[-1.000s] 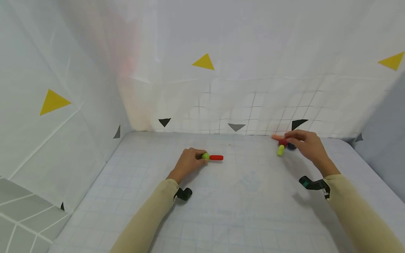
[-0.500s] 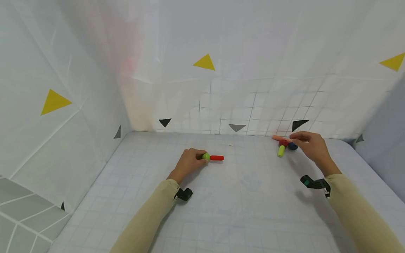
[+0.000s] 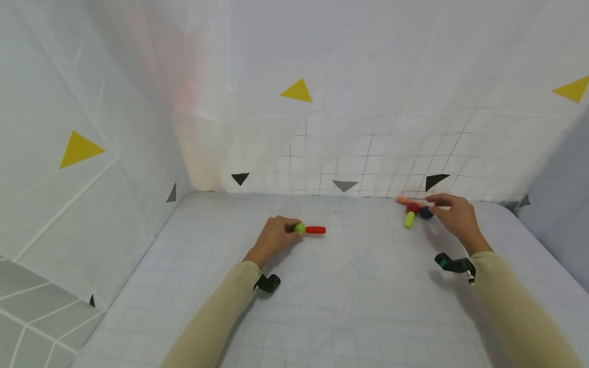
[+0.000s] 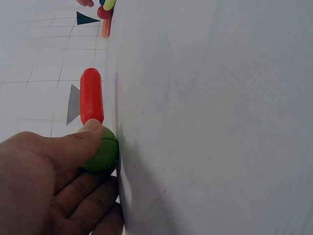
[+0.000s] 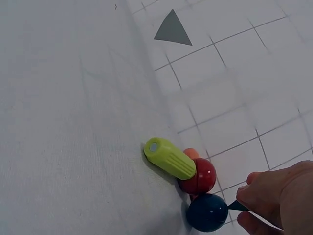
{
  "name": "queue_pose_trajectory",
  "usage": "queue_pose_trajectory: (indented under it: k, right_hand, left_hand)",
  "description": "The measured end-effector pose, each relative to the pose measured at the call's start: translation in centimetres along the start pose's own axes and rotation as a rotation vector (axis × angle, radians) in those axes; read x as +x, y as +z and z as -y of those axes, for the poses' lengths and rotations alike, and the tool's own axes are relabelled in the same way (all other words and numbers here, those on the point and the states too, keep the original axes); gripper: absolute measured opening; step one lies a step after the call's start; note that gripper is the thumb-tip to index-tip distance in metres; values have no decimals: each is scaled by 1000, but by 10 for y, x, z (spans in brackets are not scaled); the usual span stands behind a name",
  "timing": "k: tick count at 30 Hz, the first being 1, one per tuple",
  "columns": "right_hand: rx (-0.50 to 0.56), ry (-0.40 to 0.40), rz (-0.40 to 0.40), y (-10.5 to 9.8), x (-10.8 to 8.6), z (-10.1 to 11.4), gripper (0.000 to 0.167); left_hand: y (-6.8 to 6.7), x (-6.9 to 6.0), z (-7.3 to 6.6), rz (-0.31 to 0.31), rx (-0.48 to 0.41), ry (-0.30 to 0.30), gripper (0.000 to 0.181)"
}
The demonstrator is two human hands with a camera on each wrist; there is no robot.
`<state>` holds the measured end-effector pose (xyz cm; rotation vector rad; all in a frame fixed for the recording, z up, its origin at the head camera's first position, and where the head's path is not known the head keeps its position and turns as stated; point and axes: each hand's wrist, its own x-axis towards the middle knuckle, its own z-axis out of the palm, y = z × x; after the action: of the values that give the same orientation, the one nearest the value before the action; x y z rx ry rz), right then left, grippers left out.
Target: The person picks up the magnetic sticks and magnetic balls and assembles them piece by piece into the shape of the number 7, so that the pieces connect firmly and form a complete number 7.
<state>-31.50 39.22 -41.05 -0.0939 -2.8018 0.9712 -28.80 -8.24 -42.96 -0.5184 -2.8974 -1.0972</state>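
In the head view my left hand point(image 3: 273, 236) grips a green ball point(image 3: 299, 228) with a red stick point(image 3: 315, 230) pointing right. The left wrist view shows my left hand point(image 4: 54, 181), its thumb on the green ball point(image 4: 103, 155) beside the red stick point(image 4: 91, 95). At the far right, my right hand point(image 3: 455, 217) is beside a dark blue ball point(image 3: 426, 212), fingers spread apart. A red ball point(image 3: 413, 208), yellow-green stick point(image 3: 409, 220) and orange stick point(image 3: 405, 201) lie against it. In the right wrist view a gap separates the right hand point(image 5: 283, 196) from the blue ball point(image 5: 207, 213).
A white wall sheet point(image 3: 257, 138) with grid lines and dark and yellow triangles rises behind the table point(image 3: 349, 306). Another sheet point(image 3: 119, 102) stands at the left, and a grey-blue one point(image 3: 559, 199) at the right. Dark devices are on both wrists.
My right hand has drawn slightly right and nearer, away from the red ball, uncovering the blue ball. My left hand holds the green ball in the same place.
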Motion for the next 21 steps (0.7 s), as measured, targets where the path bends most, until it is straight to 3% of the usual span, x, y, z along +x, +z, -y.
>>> queue_pose_trajectory:
  k: [11, 21]
  right_hand:
    - [-64, 36, 50, 9, 7, -11, 40]
    - [-69, -5, 65, 13, 8, -19, 40]
  left_hand:
    - [1, 0, 1, 4, 5, 1, 36]
    - [2, 0, 1, -1, 9, 5, 35]
